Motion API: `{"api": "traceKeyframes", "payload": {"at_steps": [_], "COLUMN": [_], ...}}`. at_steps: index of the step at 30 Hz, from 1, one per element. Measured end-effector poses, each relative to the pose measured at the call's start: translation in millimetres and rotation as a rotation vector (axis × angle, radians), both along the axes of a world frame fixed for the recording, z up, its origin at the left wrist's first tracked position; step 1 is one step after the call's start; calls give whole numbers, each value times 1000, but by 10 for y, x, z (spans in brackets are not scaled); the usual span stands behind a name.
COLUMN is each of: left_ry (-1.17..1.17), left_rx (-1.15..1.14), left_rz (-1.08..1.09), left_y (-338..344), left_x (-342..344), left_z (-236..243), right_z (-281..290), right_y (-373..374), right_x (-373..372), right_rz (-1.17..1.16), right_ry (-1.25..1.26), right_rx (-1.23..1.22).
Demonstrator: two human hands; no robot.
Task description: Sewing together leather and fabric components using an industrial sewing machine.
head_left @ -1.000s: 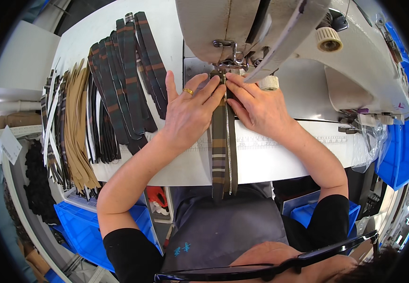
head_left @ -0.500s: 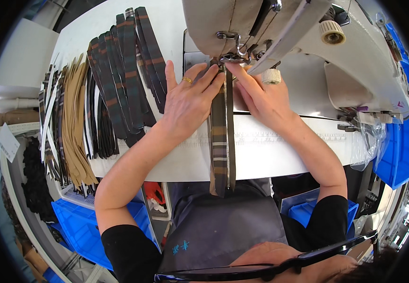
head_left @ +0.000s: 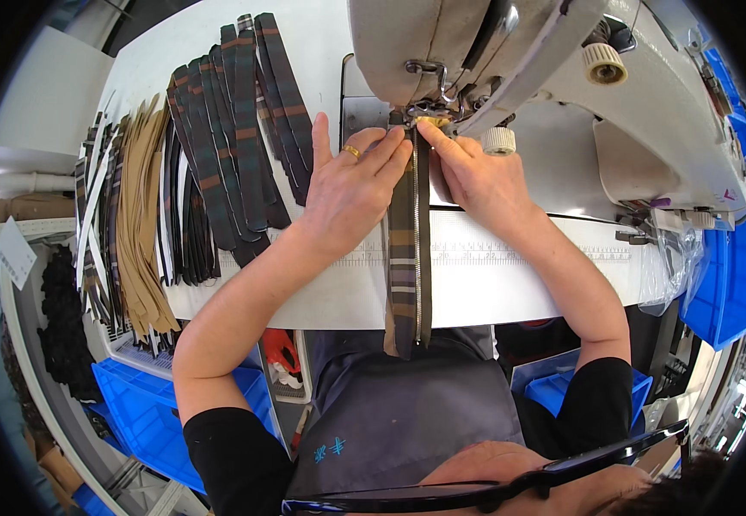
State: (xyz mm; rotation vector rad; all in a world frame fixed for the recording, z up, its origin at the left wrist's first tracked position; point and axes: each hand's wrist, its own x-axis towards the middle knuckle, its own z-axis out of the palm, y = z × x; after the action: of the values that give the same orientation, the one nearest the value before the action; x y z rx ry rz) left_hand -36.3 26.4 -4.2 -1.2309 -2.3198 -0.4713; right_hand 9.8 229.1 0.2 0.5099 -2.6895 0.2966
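A long zipper (head_left: 417, 249) with metal teeth lies along a dark plaid fabric strip (head_left: 401, 279), running from the sewing machine's presser foot (head_left: 429, 113) down over the table's front edge. My left hand (head_left: 351, 185), a ring on one finger, rests on the strip left of the teeth. Its fingers are stretched out, the outermost raised; the thumb is hidden. My right hand (head_left: 485, 176) is at the zipper's right edge, index fingertip close against the foot and the other fingers bent under. Both fingertips stay just in front of the foot.
Dark plaid strips (head_left: 235, 129) lie in a bundle left of the machine. Beside them hang tan strips (head_left: 136, 224) and black and white ones. A printed ruler (head_left: 476, 251) crosses the white table (head_left: 330, 297). Blue bins (head_left: 145, 413) stand below and at the right.
A yellowish light now shows at the presser foot. The view has shifted slightly; my hands stay close to the foot, and the strip lies almost as before.
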Motion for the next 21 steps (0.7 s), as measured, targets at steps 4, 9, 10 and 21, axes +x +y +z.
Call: {"api": "traceKeyframes", "payload": {"at_steps": [4,9,10,21], "left_ry": [28,44,36,-253], "left_rx": [-40,2,27,119], "left_rz": [9,1,-39,-257], "left_y": [1,35,23,-646], "left_x": [-29,-7,26,1130], "left_z": [-16,11,39,23], "right_z": [-54,85,113,-56], "right_y": [17,34,36,-254], "right_x": [-7,117,174,1611], "right_rz": [33,-36,-6,338], "right_ry": [36,-141,-205,-29], "right_rx": [-162,-398,-544,-139]}}
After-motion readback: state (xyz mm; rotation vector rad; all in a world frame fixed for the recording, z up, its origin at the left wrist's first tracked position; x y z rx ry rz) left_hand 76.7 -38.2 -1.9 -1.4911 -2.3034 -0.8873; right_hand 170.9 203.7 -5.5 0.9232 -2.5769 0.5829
